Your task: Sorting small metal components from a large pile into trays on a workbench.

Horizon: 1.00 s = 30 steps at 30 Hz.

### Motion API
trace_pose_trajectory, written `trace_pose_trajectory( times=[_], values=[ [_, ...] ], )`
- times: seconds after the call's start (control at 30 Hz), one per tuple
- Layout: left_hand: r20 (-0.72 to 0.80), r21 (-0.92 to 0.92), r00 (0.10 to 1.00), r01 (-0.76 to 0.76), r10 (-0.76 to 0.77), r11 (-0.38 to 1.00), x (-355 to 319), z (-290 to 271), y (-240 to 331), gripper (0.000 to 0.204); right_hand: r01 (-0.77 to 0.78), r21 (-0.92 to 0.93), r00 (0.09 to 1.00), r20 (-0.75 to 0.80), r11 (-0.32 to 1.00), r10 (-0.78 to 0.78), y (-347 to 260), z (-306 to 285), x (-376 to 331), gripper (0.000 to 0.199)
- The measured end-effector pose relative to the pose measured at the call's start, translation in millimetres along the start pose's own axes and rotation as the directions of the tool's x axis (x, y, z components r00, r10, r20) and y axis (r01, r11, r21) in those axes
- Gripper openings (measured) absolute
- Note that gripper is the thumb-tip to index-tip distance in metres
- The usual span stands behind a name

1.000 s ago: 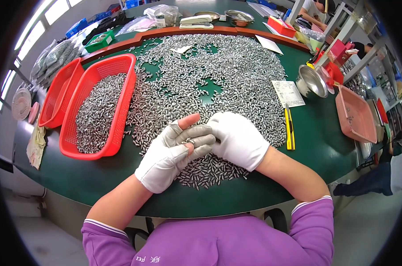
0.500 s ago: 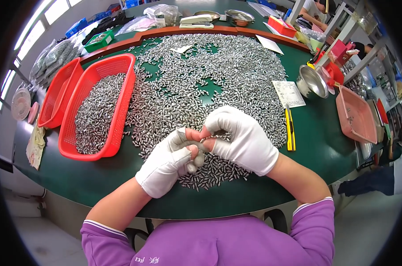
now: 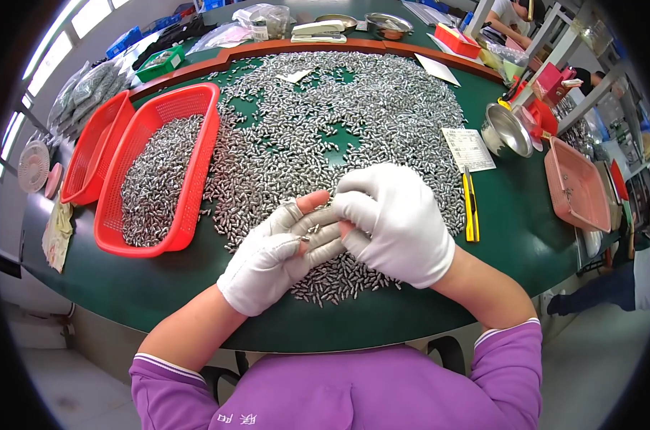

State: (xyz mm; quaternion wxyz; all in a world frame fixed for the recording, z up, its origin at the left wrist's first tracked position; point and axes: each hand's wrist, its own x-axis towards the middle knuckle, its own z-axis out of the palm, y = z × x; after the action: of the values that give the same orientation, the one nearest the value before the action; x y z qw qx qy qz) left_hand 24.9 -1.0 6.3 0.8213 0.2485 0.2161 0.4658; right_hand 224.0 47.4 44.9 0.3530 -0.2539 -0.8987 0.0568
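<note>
A wide heap of small silver metal pieces [image 3: 353, 122] covers the green table [image 3: 525, 236]. My left hand [image 3: 271, 258], in a white glove with bare fingertips, lies palm up near the front edge with several of the pieces on its fingers. My right hand [image 3: 396, 222], in a full white glove, rests against the left hand's fingers, its fingertips on those pieces. More pieces lie under and in front of both hands.
A red basket [image 3: 196, 122] partly filled with the same pieces sits at the left, an empty red basket [image 3: 88, 154] beside it. A yellow utility knife [image 3: 470, 208], a paper slip [image 3: 468, 147], a steel bowl [image 3: 508, 129] and a pink tray [image 3: 576, 186] lie at the right.
My hands stay together over the front of the heap. The right hand has lifted and shifted slightly right, its fingers now working at the left hand's fingertips.
</note>
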Motion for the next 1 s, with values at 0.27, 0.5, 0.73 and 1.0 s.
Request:
trace_pose_trajectory(
  times=[0.27, 0.5, 0.73, 1.0],
  values=[
    [0.007, -0.007, 0.997, 0.072, -0.072, 0.997, -2.3, -3.8, 0.6, 0.083, -0.019, 0.074, 0.999, 0.029, 0.997, 0.017, -2.9, 14.5, -5.5, 0.022],
    [0.019, 0.026, 0.998, 0.065, -0.066, 0.998, -1.4, -3.5, -1.8, 0.083, -0.047, 0.121, 0.998, 0.049, 0.992, 0.041, -3.9, 14.7, -7.4, 0.019],
    [-0.078, 0.11, 0.996, 0.059, -0.051, 0.992, -3.1, 4.6, 0.8, 0.074, -0.254, 0.305, 0.967, 0.063, 0.918, 0.247, -4.4, 22.7, -13.7, 0.011],
    [-0.11, 0.104, 0.993, 0.063, -0.052, 0.993, -3.4, 3.4, -2.6, 0.062, -0.365, 0.409, 0.931, 0.175, 0.837, 0.32, -3.5, 23.7, -15.1, 0.008]
  ],
)
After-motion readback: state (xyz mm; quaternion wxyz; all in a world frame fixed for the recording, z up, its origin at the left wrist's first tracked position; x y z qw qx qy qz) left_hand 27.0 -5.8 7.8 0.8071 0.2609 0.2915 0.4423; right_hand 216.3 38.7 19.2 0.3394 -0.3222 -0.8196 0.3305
